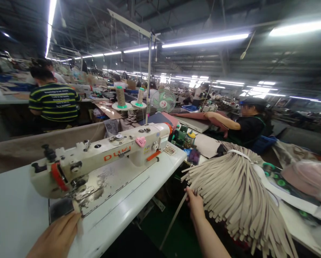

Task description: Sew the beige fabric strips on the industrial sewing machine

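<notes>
So the right hand (pixel 194 201) is closed in a pinch on a single beige fabric strip (pixel 173 219), which hangs off it toward 7 o'clock, its long axis slanting down to the floor. The big bundle of beige fabric strips (pixel 230 190), tied with a white band (pixel 239 153), sits at that hand's 1 o'clock, touching it, with the strips fanning out toward 5. The left hand (pixel 56 238) is well off at 9 o'clock, lying on the white sewing table (pixel 12 211) by the needle end of the cream Duki sewing machine (pixel 106 157). Its fingertips touch a pale beige scrap (pixel 78 218); can't tell if they grip it. The right hand's clearly nearer the bundle.
</notes>
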The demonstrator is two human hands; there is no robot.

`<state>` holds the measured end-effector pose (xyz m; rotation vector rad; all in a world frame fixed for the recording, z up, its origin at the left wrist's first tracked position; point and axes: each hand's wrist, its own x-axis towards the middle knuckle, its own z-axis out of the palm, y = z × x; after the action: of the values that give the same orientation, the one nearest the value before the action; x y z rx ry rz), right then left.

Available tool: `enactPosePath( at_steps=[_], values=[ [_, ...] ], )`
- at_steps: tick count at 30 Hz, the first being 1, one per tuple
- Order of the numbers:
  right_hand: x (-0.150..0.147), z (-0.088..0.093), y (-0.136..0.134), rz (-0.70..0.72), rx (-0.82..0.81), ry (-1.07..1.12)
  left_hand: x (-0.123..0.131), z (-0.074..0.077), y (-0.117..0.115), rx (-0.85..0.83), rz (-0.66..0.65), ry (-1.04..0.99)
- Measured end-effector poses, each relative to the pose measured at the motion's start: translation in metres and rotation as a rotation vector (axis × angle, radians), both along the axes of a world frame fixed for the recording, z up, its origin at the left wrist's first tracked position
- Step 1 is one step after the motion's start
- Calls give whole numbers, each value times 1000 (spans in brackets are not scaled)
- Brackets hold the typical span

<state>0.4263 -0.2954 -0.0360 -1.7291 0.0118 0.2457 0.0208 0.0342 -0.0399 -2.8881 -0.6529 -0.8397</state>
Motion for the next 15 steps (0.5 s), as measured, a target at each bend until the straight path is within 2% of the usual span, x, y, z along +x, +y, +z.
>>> enactPosePath(
  at_steps=[4, 7, 12, 15],
  values=[
    [-27, -2, 12, 132, -43, -26, 0, -3, -2, -25, 17, 25],
    [-37, -1, 20, 198, -63, -58, -3, -15, 0, 3, 16, 50],
    [-25, 24, 33, 261, -74, -132, -7, -36, 4, 83, 44, 114],
    [-35, 39, 48, 357, -54, -188, -8, -40, 3, 134, 57, 149]
  ],
)
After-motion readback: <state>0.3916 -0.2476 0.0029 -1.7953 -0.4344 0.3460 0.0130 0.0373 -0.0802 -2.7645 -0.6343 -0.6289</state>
